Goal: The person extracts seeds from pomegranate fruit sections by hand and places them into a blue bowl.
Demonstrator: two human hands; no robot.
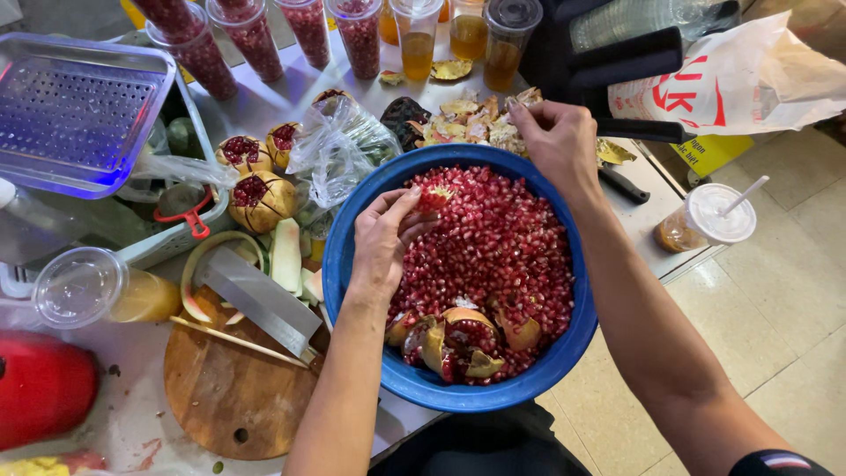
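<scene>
A big blue bowl [352,273] in front of me is filled with red pomegranate seeds [502,256], and several broken pomegranate pieces [458,339] lie at its near side. My left hand [385,240] is over the bowl's left part, its fingers closed on a small seeded pomegranate chunk [434,197]. My right hand [557,141] reaches past the bowl's far rim to a heap of peel scraps [476,123], fingers pinched there; whether it holds a scrap I cannot tell.
Cut pomegranates [260,198] and a clear plastic bag [339,150] lie left of the bowl. A cleaver [260,300] rests on a round wooden board [233,388]. Cups of seeds [256,35] and juice [416,44] line the far edge. A lidded cup with a straw [709,220] sits right.
</scene>
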